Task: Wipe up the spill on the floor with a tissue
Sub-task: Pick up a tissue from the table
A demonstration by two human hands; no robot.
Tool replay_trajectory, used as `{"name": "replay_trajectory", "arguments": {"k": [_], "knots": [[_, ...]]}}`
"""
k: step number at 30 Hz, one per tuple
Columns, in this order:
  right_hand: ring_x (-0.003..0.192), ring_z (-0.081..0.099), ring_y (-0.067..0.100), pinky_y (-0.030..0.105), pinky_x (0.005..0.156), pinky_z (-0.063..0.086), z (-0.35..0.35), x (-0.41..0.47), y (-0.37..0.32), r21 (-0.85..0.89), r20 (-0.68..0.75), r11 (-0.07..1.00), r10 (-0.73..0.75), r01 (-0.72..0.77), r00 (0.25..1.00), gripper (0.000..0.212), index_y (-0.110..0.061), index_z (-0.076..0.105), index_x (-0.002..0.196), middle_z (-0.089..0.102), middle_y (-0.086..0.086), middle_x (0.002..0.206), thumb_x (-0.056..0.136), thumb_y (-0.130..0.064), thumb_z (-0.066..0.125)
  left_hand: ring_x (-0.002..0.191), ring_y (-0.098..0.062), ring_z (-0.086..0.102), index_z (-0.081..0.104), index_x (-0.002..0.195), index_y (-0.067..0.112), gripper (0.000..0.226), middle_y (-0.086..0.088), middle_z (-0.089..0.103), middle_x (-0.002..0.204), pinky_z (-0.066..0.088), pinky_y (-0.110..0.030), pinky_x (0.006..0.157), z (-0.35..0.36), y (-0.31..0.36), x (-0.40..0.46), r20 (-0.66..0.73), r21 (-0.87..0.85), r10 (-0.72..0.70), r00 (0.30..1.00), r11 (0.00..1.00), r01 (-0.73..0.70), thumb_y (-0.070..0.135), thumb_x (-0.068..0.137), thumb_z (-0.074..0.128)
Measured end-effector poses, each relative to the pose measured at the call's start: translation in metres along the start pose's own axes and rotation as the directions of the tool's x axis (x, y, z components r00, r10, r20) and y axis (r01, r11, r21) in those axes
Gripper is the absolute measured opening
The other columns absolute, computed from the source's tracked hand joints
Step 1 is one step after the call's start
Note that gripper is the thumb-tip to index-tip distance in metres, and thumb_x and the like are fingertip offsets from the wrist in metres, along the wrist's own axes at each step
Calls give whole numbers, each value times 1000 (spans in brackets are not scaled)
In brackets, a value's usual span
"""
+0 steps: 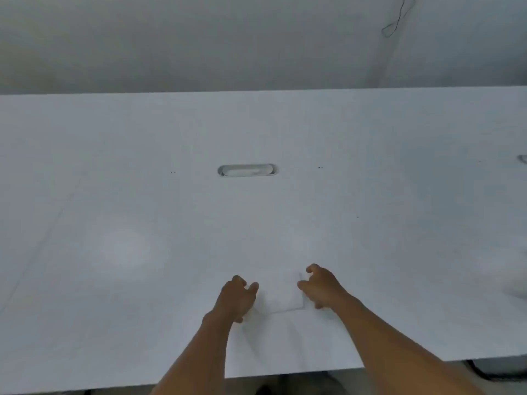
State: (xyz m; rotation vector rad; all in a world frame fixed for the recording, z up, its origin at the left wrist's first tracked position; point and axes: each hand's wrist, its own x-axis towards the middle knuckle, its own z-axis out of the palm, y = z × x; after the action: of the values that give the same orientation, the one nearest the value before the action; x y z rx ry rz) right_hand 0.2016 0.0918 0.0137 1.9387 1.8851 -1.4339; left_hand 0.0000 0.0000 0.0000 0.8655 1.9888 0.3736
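A white tissue [281, 295] lies flat on the white table [142, 223], near the front edge, hard to tell apart from the surface. My left hand [238, 297] rests at its left edge with curled fingers touching it. My right hand [320, 287] sits at its right edge, fingers bent over the tissue's side. Both hands seem to pinch the tissue's sides, though the picture is blurred. No spill and almost no floor show in this view.
An oval cable slot [247, 170] is set in the table's middle. A white object [517, 286] lies at the right edge. A thin dark cord [395, 22] hangs on the wall behind. The table's front edge runs just below my forearms.
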Motion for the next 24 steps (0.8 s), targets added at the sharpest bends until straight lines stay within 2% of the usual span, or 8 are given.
{"name": "replay_trajectory", "arguments": {"k": [2, 4, 8, 12, 14, 17, 20, 24], "knots": [[93, 63, 24, 35, 71, 59, 4, 7, 5, 35, -44, 999, 17, -16, 999, 61, -14, 43, 138, 51, 10, 129, 82, -30, 60, 90, -24, 63, 52, 111, 11, 38, -8, 62, 109, 59, -41, 72, 10, -2, 3, -64, -25, 4, 998, 1000, -5, 42, 90, 52], [93, 66, 28, 43, 82, 59, 11, 12, 10, 79, -45, 997, 22, -19, 999, 59, -13, 47, 134, 58, 12, 118, 79, -29, 61, 87, -22, 63, 54, 107, 12, 33, -6, 62, 105, 55, -42, 84, 21, -6, 4, -120, -53, 11, 993, 998, -18, 40, 89, 53], [77, 71, 25, 39, 67, 62, 6, 30, -1, 199, -54, 979, 50, -38, 997, 53, -20, 51, 131, 67, 7, 101, 79, -22, 63, 106, -17, 55, 49, 127, 15, 43, -2, 49, 120, 45, -27, 92, 26, 15, 15, -97, -37, 96, 991, 994, -100, 36, 91, 59], [75, 66, 20, 32, 59, 60, -7, 41, -12, 184, 10, 983, -26, 23, 1000, 47, -24, 56, 128, 62, 0, 88, 82, -19, 67, 118, -22, 52, 32, 144, 20, 61, -7, 41, 132, 44, -31, 99, 28, 28, 34, -43, -15, 150, 988, 988, -150, 32, 91, 60], [69, 61, 18, 33, 62, 60, -9, 43, -13, 119, 15, 990, -83, 81, 996, 37, -22, 62, 119, 57, -2, 78, 82, -17, 66, 118, -24, 52, 27, 148, 24, 67, -8, 43, 131, 44, -34, 100, 29, 31, 42, -29, 27, 163, 986, 986, -162, 31, 90, 60], [65, 57, 14, 31, 66, 57, -7, 41, -9, -2, -6, 990, -140, 140, 990, 24, -20, 67, 102, 53, -7, 71, 79, -13, 63, 103, -23, 57, 42, 139, 25, 51, -5, 43, 123, 47, -33, 94, 34, 33, 44, -34, 91, 171, 985, 982, -167, 27, 91, 60], [87, 60, 19, 30, 79, 50, -3, 34, 1, -199, -4, 964, -179, 174, 984, 26, -24, 62, 107, 53, -4, 91, 82, -22, 63, 86, -19, 55, 52, 124, 21, 34, 0, 37, 119, 48, -30, 79, 39, 34, 39, -93, 140, 185, 978, 975, -171, 26, 91, 59], [110, 56, 22, 30, 87, 45, -1, 26, 14, -265, -1, 945, -198, 191, 980, 50, -33, 43, 134, 50, 1, 120, 88, -37, 59, 98, -16, 54, 57, 110, 20, 20, 3, 40, 118, 43, -28, 71, 45, 35, 31, -146, 175, 226, 963, 964, -200, 28, 91, 56]]}}
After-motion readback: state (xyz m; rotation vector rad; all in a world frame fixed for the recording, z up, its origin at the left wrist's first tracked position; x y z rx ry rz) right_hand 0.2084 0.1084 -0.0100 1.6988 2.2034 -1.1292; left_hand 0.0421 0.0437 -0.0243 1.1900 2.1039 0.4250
